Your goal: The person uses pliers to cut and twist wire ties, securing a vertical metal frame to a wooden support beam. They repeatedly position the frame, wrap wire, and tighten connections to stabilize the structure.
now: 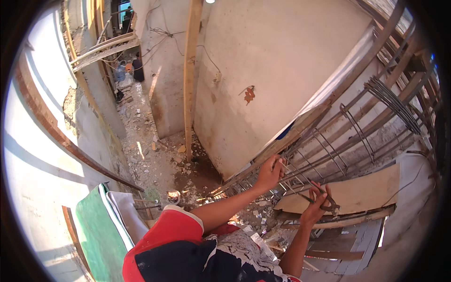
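A reinforcing-steel cage of long bars and rectangular stirrups slants down from the upper right to my hands. My left hand is closed at its lower end, the fingers curled round one of the steel bars. Lower and to the right, my right hand grips a pair of pincers. Their dark head shows beside the fingers, and a green handle end sticks out on the left. The pincers are close to the cage's end bars. Whether their jaws touch any wire is too small to tell.
A bundle of thin steel rods lies across the cage. A plywood board lies below it on the right. A wooden post stands against the plastered wall. Rubble covers the floor; a green sheet stands at the left.
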Demonstrator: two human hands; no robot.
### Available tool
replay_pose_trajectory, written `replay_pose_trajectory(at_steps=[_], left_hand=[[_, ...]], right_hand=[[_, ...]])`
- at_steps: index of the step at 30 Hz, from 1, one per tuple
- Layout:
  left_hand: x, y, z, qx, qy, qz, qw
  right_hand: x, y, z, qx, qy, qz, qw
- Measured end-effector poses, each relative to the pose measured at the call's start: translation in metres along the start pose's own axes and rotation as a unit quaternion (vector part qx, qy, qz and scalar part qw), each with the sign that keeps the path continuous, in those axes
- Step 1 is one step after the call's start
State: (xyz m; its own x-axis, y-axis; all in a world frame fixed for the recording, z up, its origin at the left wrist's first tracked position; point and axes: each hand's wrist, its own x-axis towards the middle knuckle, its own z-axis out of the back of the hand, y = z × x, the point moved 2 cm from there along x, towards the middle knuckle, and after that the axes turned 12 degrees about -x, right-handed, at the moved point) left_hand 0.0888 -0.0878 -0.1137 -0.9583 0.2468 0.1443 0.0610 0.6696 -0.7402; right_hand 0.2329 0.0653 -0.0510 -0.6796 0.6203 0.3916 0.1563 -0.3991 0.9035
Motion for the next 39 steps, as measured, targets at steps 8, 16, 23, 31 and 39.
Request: replay_pose_trajectory(at_steps=[8, 16, 23, 31, 39], left_hand=[[-0.012, -0.007, 0.048, 0.020, -0.064, 0.008, 0.998], [-0.019, -0.015, 0.047, 0.073, -0.046, 0.096, 0.992], [-0.025, -0.010, 0.038, 0.060, -0.016, 0.141, 0.988], [-0.021, 0.005, 0.017, 0.075, 0.036, 0.175, 0.981], [-0.009, -0.006, -0.032, 0.106, 0.129, 0.163, 0.972]], right_hand=[[0.081, -0.033, -0.012, -0.041, -0.129, -0.001, 0.991], [0.102, -0.077, -0.028, -0.456, -0.102, -0.122, 0.875], [0.099, -0.114, -0.024, -0.484, -0.053, -0.107, 0.867], [0.087, -0.118, -0.009, -0.455, 0.032, -0.100, 0.884], [0.010, -0.037, -0.036, 0.024, 0.228, -0.182, 0.956]])
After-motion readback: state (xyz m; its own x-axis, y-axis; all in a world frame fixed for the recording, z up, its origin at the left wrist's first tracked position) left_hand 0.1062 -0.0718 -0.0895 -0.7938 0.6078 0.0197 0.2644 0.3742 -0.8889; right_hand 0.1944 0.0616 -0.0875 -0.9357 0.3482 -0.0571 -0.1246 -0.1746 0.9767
